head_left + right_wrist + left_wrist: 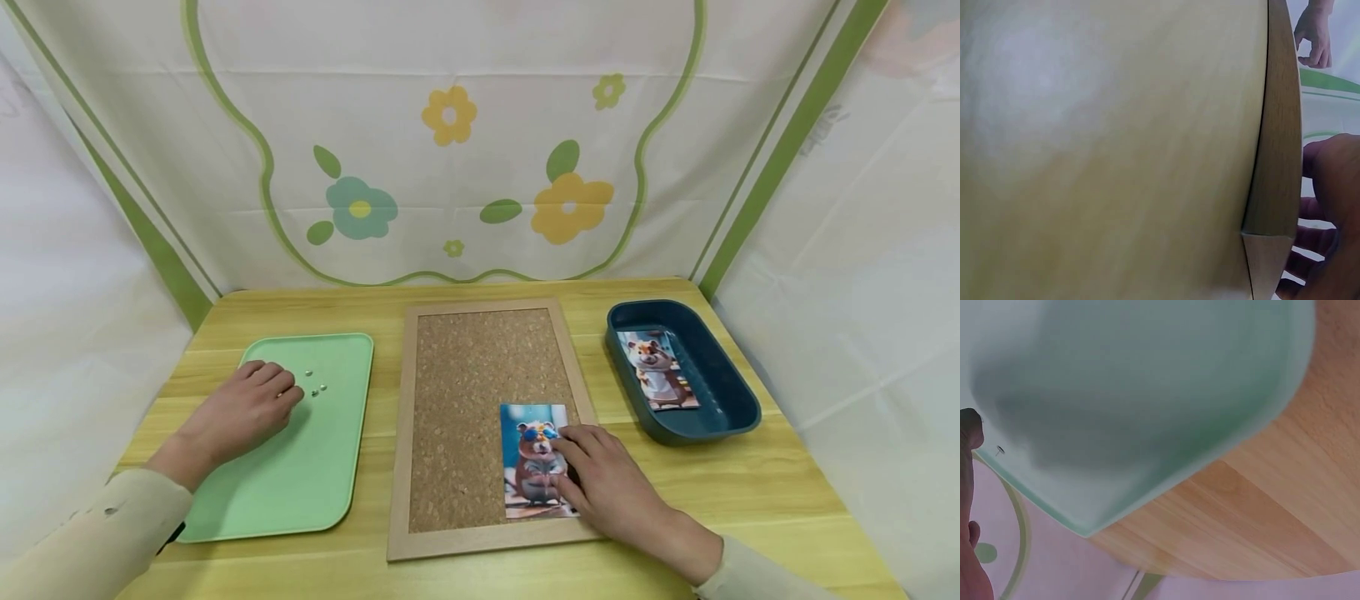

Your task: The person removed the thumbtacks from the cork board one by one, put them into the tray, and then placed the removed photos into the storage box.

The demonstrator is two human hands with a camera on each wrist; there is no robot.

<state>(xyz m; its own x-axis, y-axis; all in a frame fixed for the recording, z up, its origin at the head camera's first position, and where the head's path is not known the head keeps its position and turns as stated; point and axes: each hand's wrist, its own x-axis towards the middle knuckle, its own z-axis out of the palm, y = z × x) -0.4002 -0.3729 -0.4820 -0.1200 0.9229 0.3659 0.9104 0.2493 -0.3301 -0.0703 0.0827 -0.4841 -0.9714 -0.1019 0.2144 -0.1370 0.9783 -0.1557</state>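
Note:
My left hand [251, 410] is over the light green tray [300, 475], its bent fingertips beside several small shiny pins [315, 392]. In the left wrist view one pin [1000, 450] lies near the fingertips; I cannot tell whether a pin is between them. A picture card [534, 462] of a hamster in blue sunglasses lies at the lower right of the wood-framed corkboard [480, 375]. Extended fingers of my right hand [611, 483] rest on its right edge, the palm over the frame. In the right wrist view, those fingers are partly hidden behind the frame's edge.
To the right of the corkboard stands a dark blue bin [720, 375] with another hamster card [660, 371] inside. All of it sits on a wooden table [675, 483]. A flower-patterned curtain [450, 192] hangs behind, with white cloth at both sides.

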